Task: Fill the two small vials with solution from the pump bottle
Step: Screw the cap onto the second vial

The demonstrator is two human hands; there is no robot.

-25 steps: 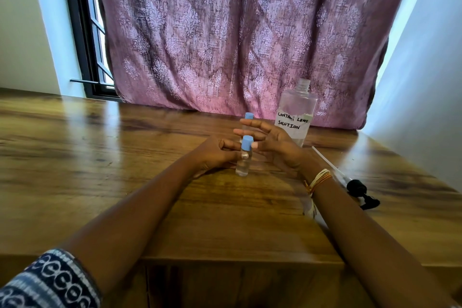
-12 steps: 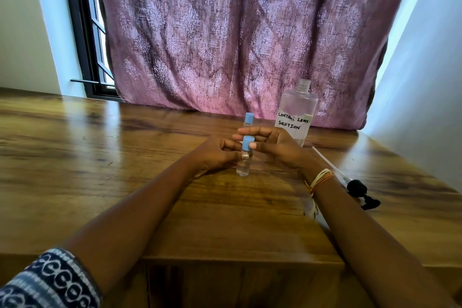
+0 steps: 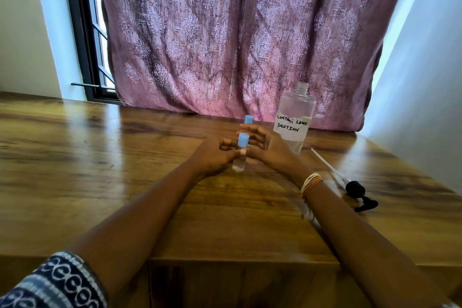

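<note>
The left hand (image 3: 212, 157) is pinching the near vial (image 3: 240, 156) at mid-body, holding it upright on the table (image 3: 100, 170); the right hand (image 3: 267, 147), fingers spread loosely, is touching its blue cap (image 3: 243, 139). The second vial (image 3: 248, 119) is standing just beyond, the open bottle (image 3: 295, 120) far right.

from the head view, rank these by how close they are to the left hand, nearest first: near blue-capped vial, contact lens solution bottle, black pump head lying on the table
1. The near vial: in the left hand, which holds its body upright on the table.
2. The solution bottle: standing uncapped, back right, past the right hand.
3. The pump head: lying at the far right, beyond the right wrist.
</note>
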